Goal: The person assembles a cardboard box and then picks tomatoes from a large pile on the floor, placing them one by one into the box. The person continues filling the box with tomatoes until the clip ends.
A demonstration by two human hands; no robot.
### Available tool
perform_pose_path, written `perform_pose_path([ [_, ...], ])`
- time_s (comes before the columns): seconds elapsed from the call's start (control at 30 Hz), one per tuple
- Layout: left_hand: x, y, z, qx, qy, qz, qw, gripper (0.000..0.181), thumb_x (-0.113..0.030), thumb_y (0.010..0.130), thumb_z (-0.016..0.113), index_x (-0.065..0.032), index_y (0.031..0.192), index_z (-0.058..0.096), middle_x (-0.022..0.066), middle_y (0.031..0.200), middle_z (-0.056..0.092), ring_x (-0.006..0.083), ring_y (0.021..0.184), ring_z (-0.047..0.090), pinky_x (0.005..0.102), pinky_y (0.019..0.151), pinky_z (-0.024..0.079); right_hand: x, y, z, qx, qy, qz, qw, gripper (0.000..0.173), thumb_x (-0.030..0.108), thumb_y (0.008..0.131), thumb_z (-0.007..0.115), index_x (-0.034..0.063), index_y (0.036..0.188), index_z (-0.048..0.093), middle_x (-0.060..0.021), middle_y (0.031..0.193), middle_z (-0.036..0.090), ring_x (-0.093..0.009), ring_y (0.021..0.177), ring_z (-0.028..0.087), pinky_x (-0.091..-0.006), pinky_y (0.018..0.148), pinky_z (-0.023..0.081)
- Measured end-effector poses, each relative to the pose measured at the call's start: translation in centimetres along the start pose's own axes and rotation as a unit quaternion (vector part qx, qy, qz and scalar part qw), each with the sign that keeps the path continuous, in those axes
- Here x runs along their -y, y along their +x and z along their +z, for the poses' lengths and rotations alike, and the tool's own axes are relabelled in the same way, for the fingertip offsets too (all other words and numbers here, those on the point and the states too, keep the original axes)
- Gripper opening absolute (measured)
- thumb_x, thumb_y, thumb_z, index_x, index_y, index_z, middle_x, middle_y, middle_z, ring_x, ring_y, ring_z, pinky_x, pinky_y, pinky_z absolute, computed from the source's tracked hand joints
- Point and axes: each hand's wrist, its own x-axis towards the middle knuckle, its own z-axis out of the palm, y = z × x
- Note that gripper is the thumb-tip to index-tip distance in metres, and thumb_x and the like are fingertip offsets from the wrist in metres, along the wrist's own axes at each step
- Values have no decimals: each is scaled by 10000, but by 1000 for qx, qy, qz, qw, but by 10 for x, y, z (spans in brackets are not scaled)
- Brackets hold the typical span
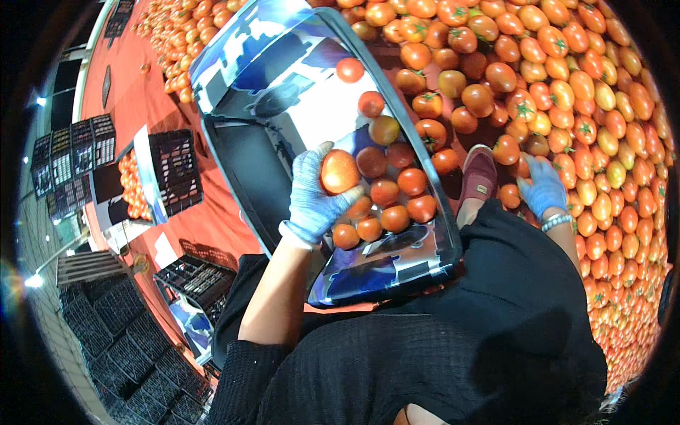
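Note:
My left hand, in a light blue knit glove, grips an orange-red tomato above the inside of a black plastic crate. Blue and white printed liner sheets cover part of the crate. Several loose tomatoes rest on its bottom, mostly grouped at the near right side. My right hand, also gloved, reaches into the large tomato heap at the right. Its fingers touch tomatoes there; whether they close around one is hidden.
My maroon shoe stands between crate and heap. A red ground sheet spreads leftward. On it are a filled tomato crate, an overturned black crate and another black crate. Stacked black crates stand at the lower left.

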Motion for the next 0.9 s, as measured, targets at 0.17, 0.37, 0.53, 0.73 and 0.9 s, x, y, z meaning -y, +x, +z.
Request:
perform_pose_path([
  [0.17,120,-48,30,-69,93,-258,959,972,-228,538,911,6,1315,376,146,1159,509,241,1044,531,356,949,454,-29,-35,51,-2,-32,34,999,683,206,706,750,174,1328,470,-185,1402,333,-401,1209,450,-451,999,407],
  [0.37,173,-104,74,127,69,-367,919,840,-285,637,788,-4,1314,379,242,1239,520,386,1158,525,394,977,441,-35,-40,88,-27,-14,124,992,692,197,733,739,248,1356,442,-197,1387,338,-402,1264,383,-449,1043,365],
  [0.53,150,-66,56,412,209,-413,785,713,-380,742,722,-6,1296,474,205,1160,611,306,1080,599,355,907,483,-43,-34,88,-11,-29,124,992,715,175,717,731,266,1357,424,-234,1273,434,-419,1198,447,-464,977,420],
  [0.73,127,-40,59,508,360,-290,727,606,-585,764,613,-215,1243,585,94,1234,612,313,1104,592,425,915,479,-69,-15,82,45,15,55,997,666,219,661,732,193,1277,480,-221,1122,549,-399,1022,558,-477,862,474],
  [0.9,162,-93,71,425,325,-249,807,937,-416,655,773,-28,1397,353,280,1457,270,393,1360,294,406,1096,323,-59,-31,53,-9,575,44,817,676,271,771,722,202,1364,406,-115,1271,528,-336,1160,547,-430,911,500],
])
